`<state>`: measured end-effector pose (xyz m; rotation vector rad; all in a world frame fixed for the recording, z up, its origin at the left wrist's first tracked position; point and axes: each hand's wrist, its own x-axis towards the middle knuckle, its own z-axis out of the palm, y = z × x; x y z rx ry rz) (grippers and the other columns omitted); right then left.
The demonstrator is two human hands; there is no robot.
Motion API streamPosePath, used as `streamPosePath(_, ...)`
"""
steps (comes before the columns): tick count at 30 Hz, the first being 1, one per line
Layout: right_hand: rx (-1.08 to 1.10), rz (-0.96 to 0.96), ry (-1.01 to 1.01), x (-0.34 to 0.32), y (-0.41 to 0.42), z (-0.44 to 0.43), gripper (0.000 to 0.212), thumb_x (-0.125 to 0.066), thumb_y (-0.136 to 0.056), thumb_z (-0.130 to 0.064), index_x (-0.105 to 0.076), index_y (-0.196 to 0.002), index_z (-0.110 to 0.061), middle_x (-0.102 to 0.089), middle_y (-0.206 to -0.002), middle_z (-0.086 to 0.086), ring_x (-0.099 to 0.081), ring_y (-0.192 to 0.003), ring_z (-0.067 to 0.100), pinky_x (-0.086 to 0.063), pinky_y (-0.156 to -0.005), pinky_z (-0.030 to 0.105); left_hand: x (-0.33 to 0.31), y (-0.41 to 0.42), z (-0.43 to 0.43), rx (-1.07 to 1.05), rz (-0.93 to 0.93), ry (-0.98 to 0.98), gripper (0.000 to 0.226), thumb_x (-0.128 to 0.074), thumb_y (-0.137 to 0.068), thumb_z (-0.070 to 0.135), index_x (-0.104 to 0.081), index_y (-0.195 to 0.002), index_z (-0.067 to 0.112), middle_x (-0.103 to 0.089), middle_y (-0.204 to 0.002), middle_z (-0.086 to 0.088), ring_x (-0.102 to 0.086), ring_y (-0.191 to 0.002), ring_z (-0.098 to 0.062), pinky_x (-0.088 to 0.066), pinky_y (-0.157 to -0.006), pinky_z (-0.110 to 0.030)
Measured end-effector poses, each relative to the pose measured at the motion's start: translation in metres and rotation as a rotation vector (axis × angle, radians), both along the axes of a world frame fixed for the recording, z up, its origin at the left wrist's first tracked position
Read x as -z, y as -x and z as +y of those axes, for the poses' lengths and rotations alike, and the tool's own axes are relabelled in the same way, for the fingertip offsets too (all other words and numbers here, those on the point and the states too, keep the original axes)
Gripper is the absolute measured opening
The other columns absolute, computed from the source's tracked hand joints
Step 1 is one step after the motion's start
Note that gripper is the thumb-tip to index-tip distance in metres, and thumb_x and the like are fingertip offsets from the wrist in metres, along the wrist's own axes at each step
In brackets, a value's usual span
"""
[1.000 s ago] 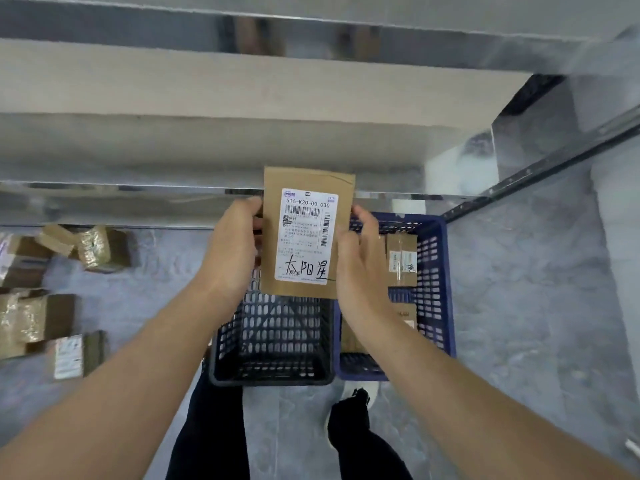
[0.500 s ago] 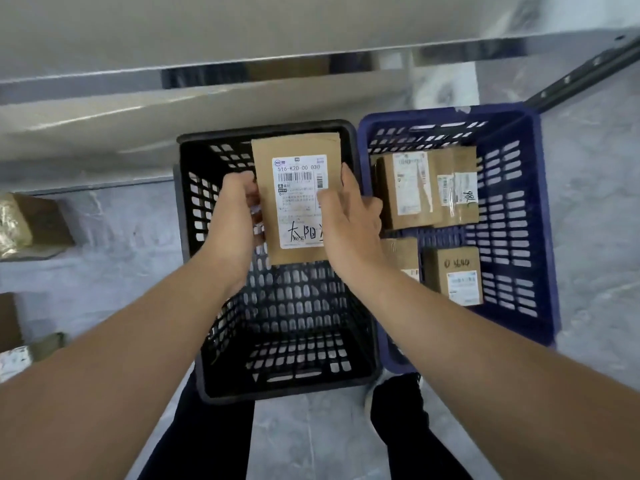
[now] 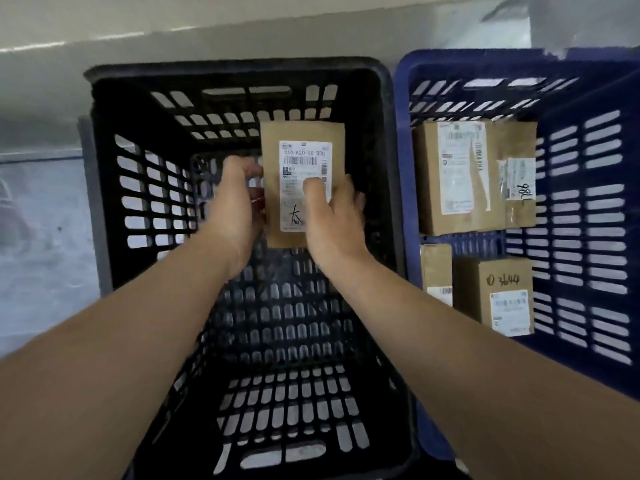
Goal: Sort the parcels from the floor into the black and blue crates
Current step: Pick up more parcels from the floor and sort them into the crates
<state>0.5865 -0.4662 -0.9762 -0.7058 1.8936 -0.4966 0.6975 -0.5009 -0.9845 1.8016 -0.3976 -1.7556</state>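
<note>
Flat parcel (image 3: pixel 302 168) held between both hands inside black crate (image 3: pixel 114 202): left hand (image 3: pixel 235 209) grips left edge, right hand (image 3: pixel 334 220) pinches right edge (thumb on label).

Single head-worn wide-angle view, aimed steeply down from close above.

The camera faces forward and down into the black crate (image 3: pixel 235 69), which fills the middle of the frame almost from top to bottom. The blue crate (image 3: pixel 485 58) runs off the right edge, and a strip of floor (image 3: pixel 38 237) shows at the left. The left forearm (image 3: pixel 131 327) and right forearm (image 3: pixel 467 327) enter from the bottom corners, and the parcel (image 3: pixel 301 133) lies near centre.
</note>
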Motion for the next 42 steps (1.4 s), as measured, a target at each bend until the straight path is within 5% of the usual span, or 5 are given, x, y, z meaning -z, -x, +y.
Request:
streamPosePath(15,0.085,-0.066,0.034,0.018,0.003,0.004,0.076,-0.042,-0.086,-0.064,-0.049,-0.156,-0.034,-0.059,-0.146,-0.007,-0.056,-0.136,0.019,-0.045,-0.120,0.050,0.015,0.008,0.009,0.201,0.006,-0.031,0.041,-0.030,-0.108,0.046,-0.061,-0.082,0.040,-0.068,-0.058,0.027,-0.066,-0.076,0.003,-0.042,-0.071,-0.027)
streamPosePath(30,0.231,-0.248,0.166,-0.178,-0.026,0.011,0.066,-0.046,-0.082,-0.071,-0.065,-0.137,-0.039,-0.069,-0.140,-0.002,-0.065,-0.131,0.019,-0.050,-0.116,0.055,-0.197,-0.007,0.019,0.362,0.010,0.192,0.026,-0.032,-0.112,0.034,-0.057,-0.120,0.037,-0.063,-0.060,0.038,-0.058,-0.058,0.023,-0.040,-0.049,0.001)
streamPosePath(34,0.183,-0.285,0.275,-0.268,-0.022,0.018,0.060,-0.048,-0.099,-0.061,-0.054,-0.155,-0.039,-0.054,-0.152,-0.020,-0.052,-0.134,-0.010,-0.041,-0.118,0.030,-0.272,-0.009,0.030,0.355,-0.017,0.323,0.041,-0.032,-0.112,0.035,-0.042,-0.152,0.037,-0.065,-0.083,0.047,-0.056,-0.079,0.031,-0.041,-0.070,0.004)
streamPosePath(37,0.078,-0.311,0.359,-0.332,-0.017,0.031,0.060,-0.042,-0.104,-0.056,-0.048,-0.161,-0.040,-0.047,-0.152,-0.028,-0.043,-0.116,-0.035,-0.034,-0.102,0.010,-0.342,-0.011,0.045,0.360,-0.069,0.451,0.066,-0.038,-0.093,0.055,-0.039,-0.157,0.040,-0.049,-0.149,0.031,-0.041,-0.130,0.022,-0.030,-0.117,-0.018)
streamPosePath(42,-0.051,-0.367,0.463,-0.450,-0.010,0.064,0.069,-0.038,-0.097,-0.047,-0.039,-0.166,-0.042,-0.038,-0.171,-0.024,-0.036,-0.151,-0.012,-0.029,-0.130,0.028,-0.456,-0.009,0.083,0.246,-0.162,0.648,0.067,-0.034,-0.093,0.052,-0.039,-0.158,0.036,-0.040,-0.161,0.019,-0.033,-0.145,0.011,-0.025,-0.123,-0.025)
